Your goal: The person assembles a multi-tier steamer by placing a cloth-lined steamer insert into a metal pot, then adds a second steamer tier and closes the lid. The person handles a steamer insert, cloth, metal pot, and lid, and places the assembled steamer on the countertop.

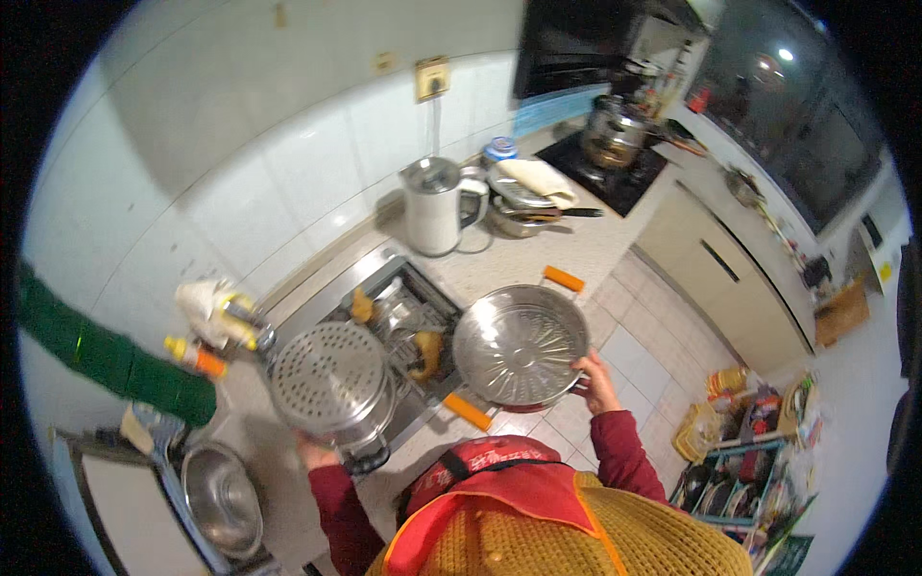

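My right hand (597, 386) grips the rim of a wide, shallow steel pot (523, 348) with orange handles, its thumb over the edge. The pot is empty, with a ribbed pattern on its bottom, and it sits at the counter's front edge, partly over the floor. My left hand (315, 453) is at the lower side of a steel steamer pot (331, 376) with a perforated plate facing up and a dark handle. Its fingers are mostly hidden by that pot. Between the two pots lies a sink (408, 288) with metal pieces and brownish items in it.
A white electric kettle (432, 211) stands behind the sink, beside stacked pans (523, 206) with a cloth on top. Farther right, a pot (615, 134) stands on the black stove. At left are a steel basin (223, 499) and a green tube (110, 360). Shelves (744, 490) hold goods at right.
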Tool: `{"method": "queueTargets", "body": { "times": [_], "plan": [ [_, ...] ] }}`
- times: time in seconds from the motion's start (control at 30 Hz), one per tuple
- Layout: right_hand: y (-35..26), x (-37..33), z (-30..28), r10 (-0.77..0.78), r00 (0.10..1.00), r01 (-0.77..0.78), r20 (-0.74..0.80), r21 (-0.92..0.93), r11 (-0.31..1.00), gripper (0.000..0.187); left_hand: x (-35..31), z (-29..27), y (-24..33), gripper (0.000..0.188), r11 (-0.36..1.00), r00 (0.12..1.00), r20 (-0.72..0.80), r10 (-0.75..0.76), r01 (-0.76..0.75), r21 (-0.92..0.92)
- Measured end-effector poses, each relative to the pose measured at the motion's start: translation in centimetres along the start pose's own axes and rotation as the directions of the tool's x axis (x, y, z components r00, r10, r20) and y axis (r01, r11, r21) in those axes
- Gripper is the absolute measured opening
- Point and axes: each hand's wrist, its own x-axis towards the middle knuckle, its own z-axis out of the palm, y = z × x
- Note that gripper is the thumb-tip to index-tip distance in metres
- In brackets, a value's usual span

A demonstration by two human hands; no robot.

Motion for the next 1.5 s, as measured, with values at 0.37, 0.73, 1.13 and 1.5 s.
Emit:
{"method": "queueTargets", "body": {
  "times": [0.37, 0.73, 1.13, 1.5],
  "plan": [
    [-1.1, -0.8, 2.0, -0.058, 0.998, 0.058, 0.003, 0.03, 0.998, 0.079, -0.8, 3.6, 1.3, 0.061, 0.965, 0.977, -0.023, -0.213, 0.214, 0.154],
    [-0.3, -0.7, 5.0, -0.228, 0.974, 0.227, 0.002, 0.062, 0.972, 0.078, -4.3, 12.2, 1.8, 0.047, 0.599, 0.939, 0.341, 0.049, -0.301, 0.742],
    [2.5, -0.9, 10.0, -0.188, 0.977, 0.192, 0.097, -0.03, 0.981, 0.084, -10.7, 19.4, -0.5, 0.026, -0.085, 0.609, 0.792, -0.042, -0.792, 0.605],
    [6.2, -1.1, 13.1, 0.115, 0.96, -0.153, 0.255, 0.134, 0.979, 0.06, -13.0, 21.2, -3.6, 0.018, -0.273, 0.289, 0.926, -0.244, -0.936, 0.221]
  ]
}}
